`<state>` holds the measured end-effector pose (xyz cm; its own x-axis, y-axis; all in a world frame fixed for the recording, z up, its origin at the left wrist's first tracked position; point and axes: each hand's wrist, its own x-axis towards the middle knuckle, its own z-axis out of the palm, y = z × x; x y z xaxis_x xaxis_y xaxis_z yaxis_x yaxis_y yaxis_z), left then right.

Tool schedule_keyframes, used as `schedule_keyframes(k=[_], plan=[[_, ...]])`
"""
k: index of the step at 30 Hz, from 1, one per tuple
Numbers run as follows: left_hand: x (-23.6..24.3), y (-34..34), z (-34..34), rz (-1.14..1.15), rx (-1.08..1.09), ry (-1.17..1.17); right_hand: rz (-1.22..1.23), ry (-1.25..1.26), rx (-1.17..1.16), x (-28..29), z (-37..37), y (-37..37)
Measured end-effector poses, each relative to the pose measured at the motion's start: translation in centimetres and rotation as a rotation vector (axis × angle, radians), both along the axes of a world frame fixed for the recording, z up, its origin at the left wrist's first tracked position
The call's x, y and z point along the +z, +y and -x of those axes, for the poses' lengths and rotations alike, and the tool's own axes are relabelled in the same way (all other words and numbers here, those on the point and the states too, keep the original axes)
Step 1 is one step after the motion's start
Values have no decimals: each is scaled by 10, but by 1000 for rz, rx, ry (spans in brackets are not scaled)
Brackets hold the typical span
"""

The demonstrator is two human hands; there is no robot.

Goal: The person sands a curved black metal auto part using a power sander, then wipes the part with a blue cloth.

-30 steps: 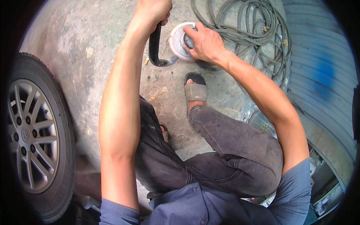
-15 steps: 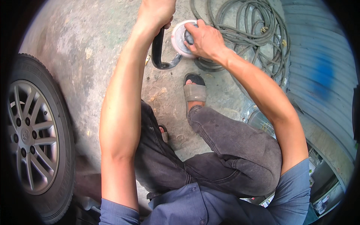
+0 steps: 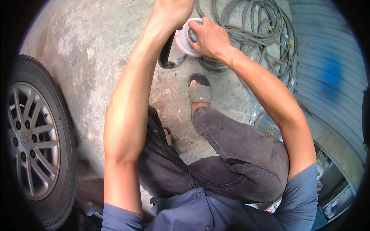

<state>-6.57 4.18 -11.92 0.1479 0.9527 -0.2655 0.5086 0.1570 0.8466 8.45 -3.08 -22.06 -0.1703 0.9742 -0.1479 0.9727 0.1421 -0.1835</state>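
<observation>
right fingers (image 3: 197, 27) hold the round tool (image 3: 184, 41), hose (image 3: 254, 40) crowding right, floor (image 3: 92, 77) spreading left.

Your left hand (image 3: 175, 10) and right hand (image 3: 212, 39): two hands. Round pale tool (image 3: 184, 43): one. Black curved tube (image 3: 164, 57): one. Your sandals (image 3: 200, 93): two. Wheel (image 3: 25, 139): one, with six lug nuts (image 3: 34, 138). Coiled heap of hose or cable (image 3: 254, 38): one. Blue wall patch (image 3: 332, 77): one.

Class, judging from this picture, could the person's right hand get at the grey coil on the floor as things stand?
Probably yes: the grey coil lies close beside the right hand with nothing visible blocking it, though that hand seems occupied on the pale round piece.
</observation>
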Motion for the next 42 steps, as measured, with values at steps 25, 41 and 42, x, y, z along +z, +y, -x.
schedule_keyframes(k=[25, 41, 42], plan=[[-43, -8, -19, -315, -78, -167, -63, 32, 38, -6, -4, -16], [-44, -13, -28, -405, -72, -288, -101, -41, 96, -7, -3, 2], [-45, -12, -28, -504, -142, -406, -99, -39, 96, -8, -2, 2]])
